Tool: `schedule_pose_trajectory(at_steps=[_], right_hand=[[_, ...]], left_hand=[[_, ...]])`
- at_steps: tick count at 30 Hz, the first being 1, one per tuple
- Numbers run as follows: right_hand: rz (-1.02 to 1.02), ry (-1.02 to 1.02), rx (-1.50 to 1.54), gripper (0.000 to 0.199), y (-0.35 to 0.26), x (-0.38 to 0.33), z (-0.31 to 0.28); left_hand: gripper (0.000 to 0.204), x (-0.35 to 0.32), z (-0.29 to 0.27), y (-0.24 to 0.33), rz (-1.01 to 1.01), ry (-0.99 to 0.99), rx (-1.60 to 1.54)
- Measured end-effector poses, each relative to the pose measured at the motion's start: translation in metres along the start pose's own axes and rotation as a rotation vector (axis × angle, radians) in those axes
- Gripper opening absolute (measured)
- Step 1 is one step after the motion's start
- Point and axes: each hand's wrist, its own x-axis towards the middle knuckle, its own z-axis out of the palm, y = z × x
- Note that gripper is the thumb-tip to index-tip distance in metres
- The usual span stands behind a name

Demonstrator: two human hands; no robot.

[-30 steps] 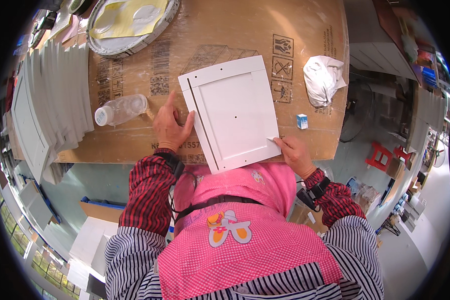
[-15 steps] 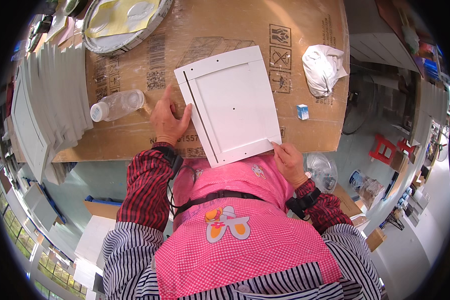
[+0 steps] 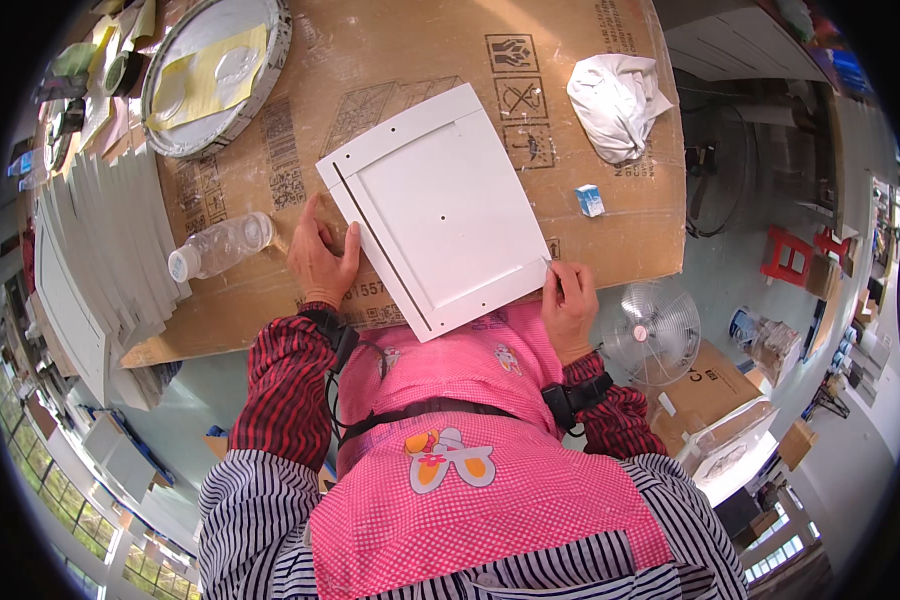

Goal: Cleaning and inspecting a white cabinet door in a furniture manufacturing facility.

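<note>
1. The tabletop [image 3: 390, 40], covered in printed brown cardboard, carries everything listed here.
2. A stack of pale panels [image 3: 95, 240] leans in overlapping layers along its left edge.
3. One white panel [image 3: 442, 215], with a frame, a dark groove down its left side and small holes, lies slanted at the middle of the near edge, its near end reaching out over the pink apron.
4. A round white lid [image 3: 215, 25] sits toward the far left corner.
5. On that lid lies a yellow sheet [image 3: 205, 82].
6. A crumpled white cloth [image 3: 618, 105] rests by the right edge.
7. The left hand [image 3: 325, 258] has its fingers released and spread, thumb right beside the white panel's left side.
8. The right hand [image 3: 572, 310] bends its fingers to the panel's near right corner; I cannot tell whether they pinch it.
9. A clear bottle [image 3: 220, 245] lies between the stack and the left hand.
10. A small blue-and-white box [image 3: 589, 200] stands near the right edge, nearer than the cloth.
</note>
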Motion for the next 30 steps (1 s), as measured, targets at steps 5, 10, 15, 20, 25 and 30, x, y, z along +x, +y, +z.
schedule_pose_trajectory(at_steps=[5, 10, 15, 20, 25, 30], right_hand=[[0.102, 0.206, -0.021, 0.015, -0.005, -0.007, 0.013], [0.166, 0.282, -0.098, 0.016, -0.015, -0.014, 0.022], [0.145, 0.309, -0.118, 0.015, -0.015, -0.02, 0.025], [0.117, 0.272, -0.176, 0.028, -0.009, -0.023, 0.029], [0.062, 0.274, -0.194, 0.031, -0.01, -0.023, 0.032], [0.033, 0.262, -0.199, 0.03, -0.01, -0.025, 0.032]], left_hand=[[0.066, 0.0, 0.002, -0.004, -0.012, -0.042, 0.004], [0.063, 0.003, 0.005, -0.004, -0.016, -0.032, 0.047], [0.062, 0.002, 0.004, -0.005, -0.026, -0.033, 0.054], [0.062, 0.002, 0.004, -0.005, -0.019, -0.02, 0.062], [0.056, 0.003, 0.005, -0.005, 0.032, 0.019, 0.057], [0.055, 0.003, 0.006, -0.004, 0.031, 0.029, 0.05]])
